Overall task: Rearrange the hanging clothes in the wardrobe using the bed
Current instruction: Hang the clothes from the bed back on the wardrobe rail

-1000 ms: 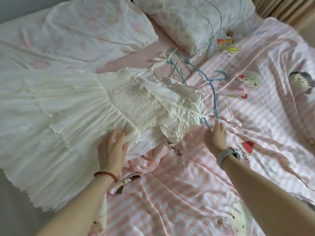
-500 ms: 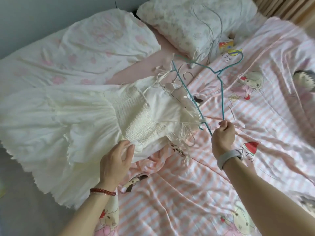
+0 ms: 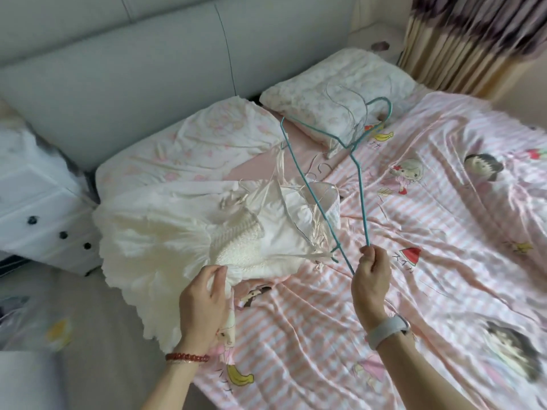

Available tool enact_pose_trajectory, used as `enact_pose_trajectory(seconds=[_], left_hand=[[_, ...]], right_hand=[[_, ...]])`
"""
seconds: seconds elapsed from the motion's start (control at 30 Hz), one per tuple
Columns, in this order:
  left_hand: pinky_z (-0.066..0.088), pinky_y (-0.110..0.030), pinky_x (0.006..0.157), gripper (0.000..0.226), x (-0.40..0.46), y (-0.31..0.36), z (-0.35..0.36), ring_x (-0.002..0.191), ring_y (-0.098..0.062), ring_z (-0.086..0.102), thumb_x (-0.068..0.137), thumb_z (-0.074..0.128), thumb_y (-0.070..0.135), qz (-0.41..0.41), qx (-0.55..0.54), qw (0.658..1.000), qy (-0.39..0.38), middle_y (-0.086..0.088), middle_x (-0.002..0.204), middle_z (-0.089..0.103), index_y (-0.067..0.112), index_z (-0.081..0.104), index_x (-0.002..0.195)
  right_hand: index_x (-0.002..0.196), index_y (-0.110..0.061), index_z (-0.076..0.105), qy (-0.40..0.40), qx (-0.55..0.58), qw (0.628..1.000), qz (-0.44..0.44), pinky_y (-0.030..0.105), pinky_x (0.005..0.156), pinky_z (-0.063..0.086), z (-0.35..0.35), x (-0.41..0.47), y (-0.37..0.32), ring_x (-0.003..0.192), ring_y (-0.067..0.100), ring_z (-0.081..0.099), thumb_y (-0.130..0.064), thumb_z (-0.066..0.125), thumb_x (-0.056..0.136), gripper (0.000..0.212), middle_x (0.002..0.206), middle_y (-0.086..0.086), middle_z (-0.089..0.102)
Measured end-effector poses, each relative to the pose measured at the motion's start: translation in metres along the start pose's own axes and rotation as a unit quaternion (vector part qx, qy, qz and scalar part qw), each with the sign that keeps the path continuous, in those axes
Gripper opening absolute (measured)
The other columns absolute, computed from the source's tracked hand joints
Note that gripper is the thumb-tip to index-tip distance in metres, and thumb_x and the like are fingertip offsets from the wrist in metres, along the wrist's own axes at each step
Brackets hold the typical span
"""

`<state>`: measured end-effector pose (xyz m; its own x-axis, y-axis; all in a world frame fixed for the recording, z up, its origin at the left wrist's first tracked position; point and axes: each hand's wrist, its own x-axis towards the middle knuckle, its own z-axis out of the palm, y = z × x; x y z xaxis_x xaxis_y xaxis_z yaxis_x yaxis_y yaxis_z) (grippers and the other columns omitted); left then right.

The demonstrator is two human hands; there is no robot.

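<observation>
Right hand pinches teal hanger, raised above bed. Left hand grips white dress, bunched at bed's left edge, straps snagged on hanger.

Pretty clearly a home bedroom: bed with a pink cartoon sheet, pillows, padded headboard, curtains, white drawers alongside.

Cream-white dress; teal wire hanger; pink-and-white striped cartoon-print bed sheet; grey headboard; red bead bracelet.
</observation>
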<state>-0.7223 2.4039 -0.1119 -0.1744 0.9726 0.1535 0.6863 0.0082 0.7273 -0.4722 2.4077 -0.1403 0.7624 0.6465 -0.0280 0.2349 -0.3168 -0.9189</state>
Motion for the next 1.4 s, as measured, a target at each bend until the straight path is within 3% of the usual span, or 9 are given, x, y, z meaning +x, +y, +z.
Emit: enact_pose_trajectory(seconds=[0.27,0.43,0.57,0.7,0.8,0.97,1.1,1.23,1.4], left_hand=[[0.042,-0.024,0.073,0.011,-0.078,0.050,-0.106,0.078,-0.016,0.058,0.088,0.058,0.007,0.026,-0.037,0.994,0.103,0.000,0.082,0.063,-0.001,0.066,0.089],[0.036,0.002,0.071,0.005,-0.156,0.064,-0.165,0.076,-0.003,0.056,0.085,0.063,0.005,0.015,-0.036,0.983,0.177,0.005,0.082,0.062,0.004,0.067,0.086],[0.036,0.002,0.073,0.008,-0.212,0.070,-0.199,0.077,0.004,0.054,0.079,0.068,0.002,0.032,-0.019,0.972,0.233,-0.001,0.083,0.060,0.006,0.069,0.085],[0.038,0.000,0.075,0.016,-0.253,0.076,-0.224,0.085,0.012,0.056,0.080,0.069,0.010,0.026,-0.036,0.965,0.259,0.012,0.088,0.060,0.023,0.065,0.089],[0.036,0.001,0.073,0.019,-0.277,0.082,-0.232,0.079,0.006,0.056,0.080,0.069,0.011,-0.018,-0.063,0.957,0.282,0.007,0.088,0.062,0.016,0.065,0.099],[0.035,-0.009,0.070,0.042,-0.302,0.094,-0.246,0.076,-0.012,0.049,0.087,0.062,0.016,-0.078,-0.102,0.946,0.297,-0.003,0.079,0.054,0.005,0.053,0.127],[0.046,-0.034,0.083,0.021,-0.328,0.096,-0.253,0.089,-0.027,0.061,0.091,0.055,0.014,-0.066,-0.117,0.947,0.292,-0.021,0.097,0.065,0.001,0.066,0.104],[0.031,-0.028,0.059,0.039,-0.377,0.097,-0.244,0.055,-0.008,0.038,0.089,0.058,0.019,-0.084,-0.086,0.944,0.308,0.004,0.057,0.043,0.024,0.046,0.052],[0.027,-0.019,0.058,0.024,-0.447,0.115,-0.214,0.056,-0.005,0.039,0.085,0.063,0.013,-0.078,-0.062,0.953,0.285,0.009,0.061,0.042,0.005,0.063,0.063]], right_hand=[[0.085,-0.004,0.058,-0.089,0.057,0.985,-0.137,0.023,0.058,0.026,-0.088,-0.075,-0.047,0.063,0.012,0.044,-0.005,0.043,0.093,0.017,0.067,-0.011,0.049],[0.079,-0.009,0.059,-0.187,0.099,0.954,-0.213,0.008,0.056,0.034,-0.132,-0.132,-0.071,0.064,-0.005,0.052,-0.015,0.046,0.089,0.017,0.067,-0.014,0.054],[0.070,-0.008,0.057,-0.268,0.121,0.929,-0.223,0.016,0.050,0.032,-0.157,-0.175,-0.079,0.053,0.005,0.043,-0.026,0.045,0.083,0.025,0.059,0.000,0.053],[0.059,-0.017,0.048,-0.343,0.129,0.897,-0.247,0.015,0.047,0.025,-0.178,-0.217,-0.079,0.048,0.002,0.037,-0.023,0.046,0.085,0.026,0.051,-0.009,0.038],[0.063,-0.008,0.057,-0.389,0.108,0.882,-0.243,0.022,0.048,0.028,-0.194,-0.244,-0.070,0.049,0.006,0.040,-0.016,0.053,0.088,0.027,0.052,-0.002,0.046],[0.062,-0.009,0.059,-0.463,0.076,0.841,-0.270,0.011,0.046,0.030,-0.233,-0.282,-0.056,0.048,0.002,0.046,-0.024,0.048,0.077,0.024,0.049,-0.006,0.048],[0.061,-0.009,0.058,-0.497,0.059,0.814,-0.294,0.012,0.048,0.031,-0.261,-0.300,-0.048,0.050,0.000,0.046,-0.020,0.048,0.076,0.021,0.053,-0.007,0.051],[0.066,-0.013,0.059,-0.496,-0.051,0.782,-0.374,0.024,0.052,0.035,-0.299,-0.299,-0.022,0.050,0.005,0.046,-0.013,0.054,0.085,0.019,0.055,-0.007,0.051],[0.093,-0.018,0.066,-0.441,-0.122,0.704,-0.543,0.021,0.050,0.037,-0.337,-0.307,-0.015,0.056,0.011,0.057,-0.019,0.060,0.084,0.011,0.069,-0.009,0.061]])
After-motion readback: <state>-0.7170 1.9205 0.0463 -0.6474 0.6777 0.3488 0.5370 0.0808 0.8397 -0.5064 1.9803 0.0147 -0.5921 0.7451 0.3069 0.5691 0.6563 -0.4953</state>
